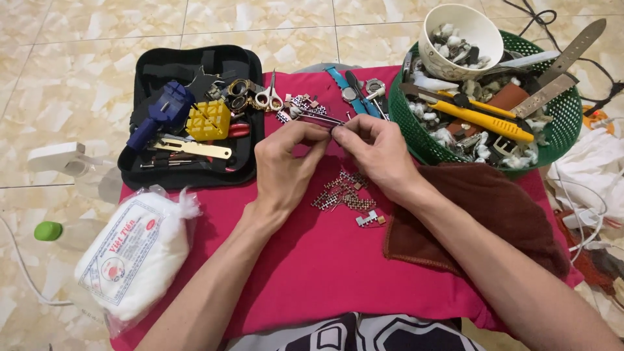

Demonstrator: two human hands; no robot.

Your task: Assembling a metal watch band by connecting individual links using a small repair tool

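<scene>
Here, both hands meet over the middle of a red cloth [312, 260] spread on the tiled floor [78, 78]. The left hand [284, 162] and the right hand [374, 153] pinch, between thumbs and forefingers, a small dark part [333, 130] of a watch band, too small to make out clearly; a thin metal pin [320, 117] sticks out leftward from the fingertips. Each grip is narrow, closed on that small piece.

Just below the hands lies a scatter of loose metal band links [344, 192] on the cloth. A dark brown towel [481, 214] lies under the right forearm. At the left sits an open black tool case [162, 175] with a blue tool [159, 114] and a yellow block [208, 120] inside, and small scissors [270, 96] at its edge. A green basket [565, 120] at the upper right holds straps, a yellow knife [484, 120] and a white bowl [465, 29]. A plastic bag of white cotton [133, 257] rests at the cloth's left edge.
</scene>
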